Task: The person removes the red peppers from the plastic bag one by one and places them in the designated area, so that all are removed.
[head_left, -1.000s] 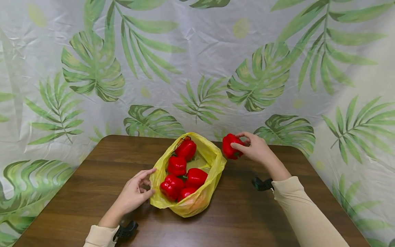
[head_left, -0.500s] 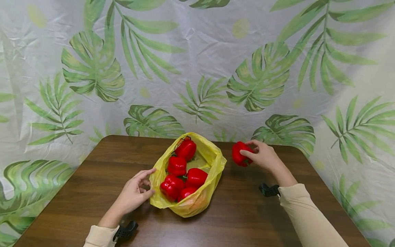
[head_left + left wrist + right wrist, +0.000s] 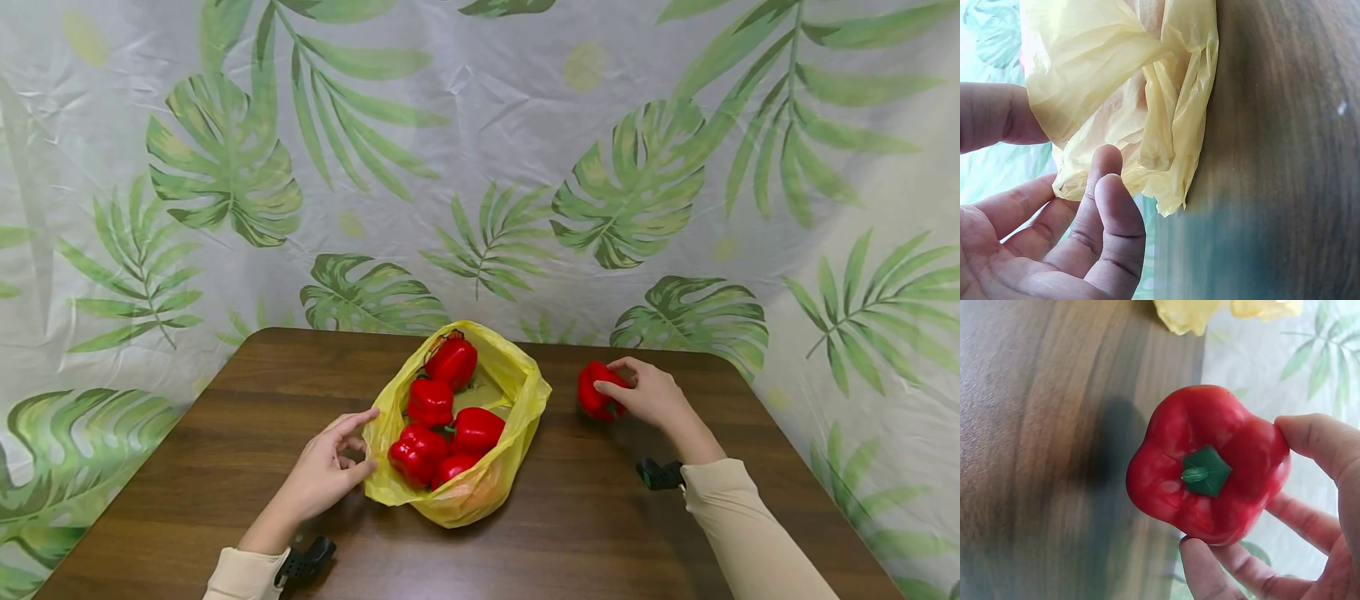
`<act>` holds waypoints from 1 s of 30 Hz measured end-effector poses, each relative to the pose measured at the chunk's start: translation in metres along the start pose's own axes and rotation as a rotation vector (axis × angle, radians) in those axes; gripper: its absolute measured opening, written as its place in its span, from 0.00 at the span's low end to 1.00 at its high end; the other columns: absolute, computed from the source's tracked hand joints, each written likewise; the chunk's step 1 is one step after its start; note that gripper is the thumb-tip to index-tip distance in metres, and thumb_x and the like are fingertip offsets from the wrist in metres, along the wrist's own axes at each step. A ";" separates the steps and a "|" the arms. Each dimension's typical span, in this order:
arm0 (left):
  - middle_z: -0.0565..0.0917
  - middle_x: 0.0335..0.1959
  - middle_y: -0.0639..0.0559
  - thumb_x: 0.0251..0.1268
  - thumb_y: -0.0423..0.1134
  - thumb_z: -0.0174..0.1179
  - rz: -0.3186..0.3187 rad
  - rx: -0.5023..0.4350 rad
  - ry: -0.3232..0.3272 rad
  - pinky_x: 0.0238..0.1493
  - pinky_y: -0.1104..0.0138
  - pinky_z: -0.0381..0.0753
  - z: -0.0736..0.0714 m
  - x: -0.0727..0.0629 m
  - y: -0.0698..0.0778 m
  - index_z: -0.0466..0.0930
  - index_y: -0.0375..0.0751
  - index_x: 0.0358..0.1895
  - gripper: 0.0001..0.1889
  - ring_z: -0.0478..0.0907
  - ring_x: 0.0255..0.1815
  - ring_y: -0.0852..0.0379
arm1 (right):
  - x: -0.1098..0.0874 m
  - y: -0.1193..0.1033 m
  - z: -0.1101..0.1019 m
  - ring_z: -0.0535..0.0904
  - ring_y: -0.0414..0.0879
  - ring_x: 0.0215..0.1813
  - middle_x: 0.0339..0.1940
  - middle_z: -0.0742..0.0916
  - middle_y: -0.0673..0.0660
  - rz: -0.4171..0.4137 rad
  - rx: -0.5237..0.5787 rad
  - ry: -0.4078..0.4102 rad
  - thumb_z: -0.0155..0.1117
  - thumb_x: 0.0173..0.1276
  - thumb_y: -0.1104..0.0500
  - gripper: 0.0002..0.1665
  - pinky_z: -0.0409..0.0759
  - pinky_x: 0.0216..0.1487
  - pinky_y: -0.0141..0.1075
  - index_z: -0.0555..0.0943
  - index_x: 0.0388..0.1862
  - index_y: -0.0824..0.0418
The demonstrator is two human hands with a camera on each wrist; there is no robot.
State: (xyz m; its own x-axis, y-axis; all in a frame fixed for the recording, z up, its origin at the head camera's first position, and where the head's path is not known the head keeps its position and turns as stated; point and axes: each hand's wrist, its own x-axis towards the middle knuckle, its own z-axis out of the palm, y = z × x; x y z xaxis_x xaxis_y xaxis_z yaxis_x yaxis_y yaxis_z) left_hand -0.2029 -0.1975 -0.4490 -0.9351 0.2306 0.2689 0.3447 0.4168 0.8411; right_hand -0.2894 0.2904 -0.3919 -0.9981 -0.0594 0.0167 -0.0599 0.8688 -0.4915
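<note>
A yellow plastic bag (image 3: 525,417) stands with its mouth wide on the table, and several red bell peppers (image 3: 431,403) lie inside. My left hand (image 3: 330,467) holds the bag's left rim, with thumb and index finger set apart on it. In the left wrist view, one fingertip is hidden behind the thin plastic (image 3: 1104,69) and the other fingers are bent. To the right of the bag, my right hand (image 3: 652,396) grips another red bell pepper (image 3: 596,392) between thumb and fingers. Its green stem (image 3: 1204,472) faces the right wrist camera, and a shadow falls on the wood beside it.
The brown wooden table (image 3: 570,533) extends around the bag on all sides. Behind its far edge hangs a pale curtain (image 3: 480,150) printed with green leaves. Black straps (image 3: 303,562) sit at both wrists.
My right hand has carried the bell pepper rightward and toward me, away from the bag, and lower. The left hand and the bag have stayed in place.
</note>
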 end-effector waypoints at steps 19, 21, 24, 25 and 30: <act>0.80 0.68 0.35 0.59 0.25 0.73 -0.005 -0.004 0.000 0.34 0.68 0.87 0.001 0.000 -0.001 0.75 0.31 0.74 0.36 0.84 0.44 0.56 | -0.002 0.013 0.007 0.86 0.64 0.54 0.60 0.87 0.72 0.017 -0.042 0.018 0.64 0.75 0.34 0.39 0.86 0.46 0.55 0.79 0.71 0.60; 0.80 0.68 0.35 0.59 0.25 0.73 -0.004 -0.004 0.002 0.34 0.69 0.87 0.001 0.000 -0.001 0.75 0.31 0.74 0.36 0.84 0.43 0.56 | -0.002 0.013 0.008 0.86 0.64 0.54 0.60 0.87 0.71 0.022 -0.050 0.017 0.64 0.75 0.33 0.39 0.86 0.46 0.55 0.78 0.71 0.60; 0.80 0.67 0.35 0.59 0.25 0.73 -0.001 -0.003 0.003 0.34 0.69 0.87 0.000 0.000 -0.001 0.75 0.31 0.74 0.36 0.84 0.43 0.57 | -0.003 0.012 0.008 0.85 0.65 0.55 0.61 0.87 0.72 0.027 -0.062 0.016 0.64 0.75 0.33 0.40 0.86 0.45 0.56 0.78 0.72 0.60; 0.80 0.67 0.35 0.59 0.25 0.73 -0.001 -0.003 0.003 0.34 0.69 0.87 0.000 0.000 -0.001 0.75 0.31 0.74 0.36 0.84 0.43 0.57 | -0.003 0.012 0.008 0.85 0.65 0.55 0.61 0.86 0.72 0.028 -0.064 0.016 0.64 0.75 0.33 0.40 0.86 0.45 0.56 0.78 0.72 0.60; 0.80 0.66 0.36 0.59 0.25 0.73 -0.005 -0.005 0.001 0.34 0.69 0.87 0.001 0.000 0.000 0.75 0.31 0.74 0.36 0.84 0.43 0.57 | -0.004 0.007 0.010 0.83 0.66 0.58 0.62 0.85 0.72 0.037 -0.061 0.016 0.65 0.74 0.34 0.40 0.86 0.48 0.58 0.78 0.72 0.60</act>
State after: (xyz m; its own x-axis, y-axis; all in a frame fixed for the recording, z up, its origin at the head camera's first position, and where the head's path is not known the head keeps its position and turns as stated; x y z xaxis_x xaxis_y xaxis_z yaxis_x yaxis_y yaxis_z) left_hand -0.2028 -0.1970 -0.4492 -0.9369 0.2280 0.2651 0.3396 0.4135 0.8448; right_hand -0.2860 0.2924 -0.4040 -0.9997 -0.0191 0.0131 -0.0229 0.8987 -0.4379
